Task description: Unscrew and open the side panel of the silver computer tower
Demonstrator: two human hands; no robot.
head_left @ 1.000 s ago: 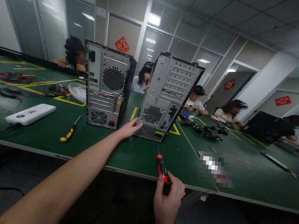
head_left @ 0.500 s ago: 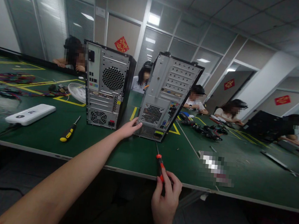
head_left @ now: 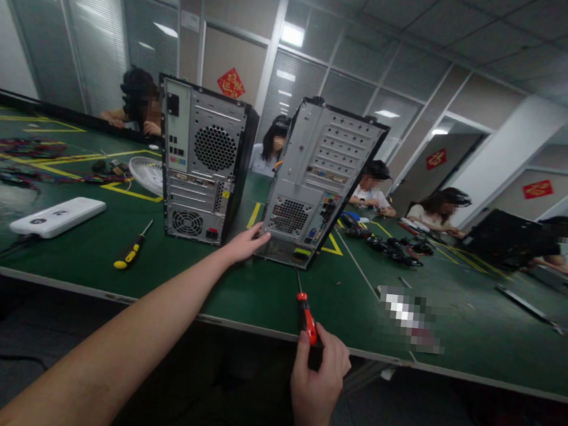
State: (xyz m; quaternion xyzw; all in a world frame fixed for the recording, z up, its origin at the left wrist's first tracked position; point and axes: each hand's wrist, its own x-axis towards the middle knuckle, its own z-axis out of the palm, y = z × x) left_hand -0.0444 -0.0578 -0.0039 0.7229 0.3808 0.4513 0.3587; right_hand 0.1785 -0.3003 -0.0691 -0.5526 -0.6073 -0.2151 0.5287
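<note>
Where my left hand [head_left: 241, 246] braces: the lower corner of the silver-backed computer tower [head_left: 300, 154]; its thumb and fingers look extended against the case, closed around nothing, though some fingertips are hidden.
Red-and-black screwdriver [head_left: 308, 319]: pinched near the butt between the thumb and fingers of my right hand [head_left: 319, 370].
Handle change: the index finger has pulled back from along the grip, and more of the red shows; from my end I read that as a small twist or regrip.
Shaft: points at the tower's bottom rear edge; I cannot tell if the tip touches.
Tower position: upright on the green tabletop [head_left: 251, 287], rear panel facing me, unmoved, so the brace seems to be holding.
Second computer tower [head_left: 200, 195]: stands just to the left.
Yellow-and-black screwdriver [head_left: 132, 252]: lies in front of that second case, near the white power bank [head_left: 60, 216].
</note>
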